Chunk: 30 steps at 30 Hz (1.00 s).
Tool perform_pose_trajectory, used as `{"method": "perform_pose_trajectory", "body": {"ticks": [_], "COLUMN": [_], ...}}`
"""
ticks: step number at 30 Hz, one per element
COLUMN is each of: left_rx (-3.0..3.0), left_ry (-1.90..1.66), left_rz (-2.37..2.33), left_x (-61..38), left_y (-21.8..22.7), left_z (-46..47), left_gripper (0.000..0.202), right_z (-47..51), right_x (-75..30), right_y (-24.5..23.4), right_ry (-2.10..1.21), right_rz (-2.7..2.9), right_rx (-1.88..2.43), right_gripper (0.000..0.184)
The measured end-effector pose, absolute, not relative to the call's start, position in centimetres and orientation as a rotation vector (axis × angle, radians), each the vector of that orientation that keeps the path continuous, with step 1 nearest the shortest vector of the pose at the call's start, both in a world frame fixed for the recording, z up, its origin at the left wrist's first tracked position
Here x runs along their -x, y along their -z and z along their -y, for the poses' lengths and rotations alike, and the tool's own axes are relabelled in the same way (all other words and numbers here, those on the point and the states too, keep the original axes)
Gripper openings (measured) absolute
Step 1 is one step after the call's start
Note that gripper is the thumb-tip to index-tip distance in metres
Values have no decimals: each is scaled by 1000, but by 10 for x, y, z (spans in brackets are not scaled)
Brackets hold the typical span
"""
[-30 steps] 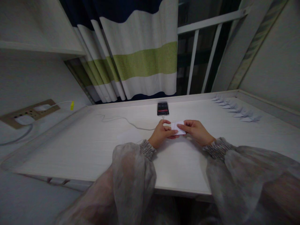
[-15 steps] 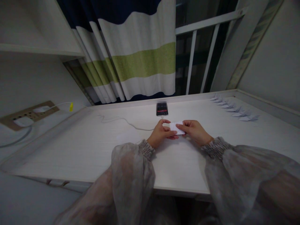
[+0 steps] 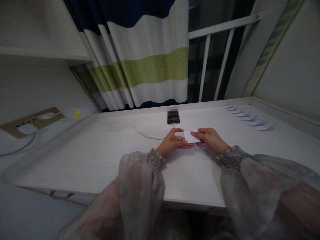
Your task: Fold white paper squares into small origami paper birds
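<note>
A small folded white paper [image 3: 190,136] is held just above the desk between both hands. My right hand [image 3: 212,139] pinches its right part, with the thumb lying on top and the fingers behind. At the paper's lower left corner, my left hand [image 3: 172,143] grips with the thumb in front and fingers underneath, while its index finger is raised and curved near the upper left edge. The side of the paper turned away from me is hidden.
Beyond my hands a phone [image 3: 173,116] lies on the white desk [image 3: 82,160], with a white cable [image 3: 147,136] running left. Several folded white paper figures [image 3: 252,118] stand in a row at the back right. A wall socket panel [image 3: 32,122] holds plugs at the left.
The paper and my right hand have shifted slightly right. My left thumb has slid back toward the paper's left corner, leaving more of its face showing.
</note>
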<state>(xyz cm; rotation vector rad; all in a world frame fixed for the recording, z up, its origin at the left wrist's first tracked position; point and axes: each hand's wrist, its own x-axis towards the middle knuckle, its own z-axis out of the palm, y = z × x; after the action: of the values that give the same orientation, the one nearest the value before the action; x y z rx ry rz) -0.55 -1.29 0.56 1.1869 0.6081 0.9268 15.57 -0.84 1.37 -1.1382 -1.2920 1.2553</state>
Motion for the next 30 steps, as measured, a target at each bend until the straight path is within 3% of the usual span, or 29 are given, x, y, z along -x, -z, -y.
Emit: {"method": "perform_pose_trajectory", "body": {"ticks": [7,13,30], "left_rx": [-1131,-1226,-1182], "left_ry": [-945,-943,-1068], "left_rz": [-654,-783,-802], "left_x": [3,0,-4], "left_y": [-8,-6,-4], "left_z": [14,14,13], "left_gripper": [42,58,52], "right_z": [10,16,17], "right_x": [-154,-146,-141], "right_y": [-14,-17,-12], "right_ry": [-1257,-1260,-1160], "right_rz": [1263,1308,1448], "right_rx": [1149,1192,1195], "right_gripper": [36,36,41]}}
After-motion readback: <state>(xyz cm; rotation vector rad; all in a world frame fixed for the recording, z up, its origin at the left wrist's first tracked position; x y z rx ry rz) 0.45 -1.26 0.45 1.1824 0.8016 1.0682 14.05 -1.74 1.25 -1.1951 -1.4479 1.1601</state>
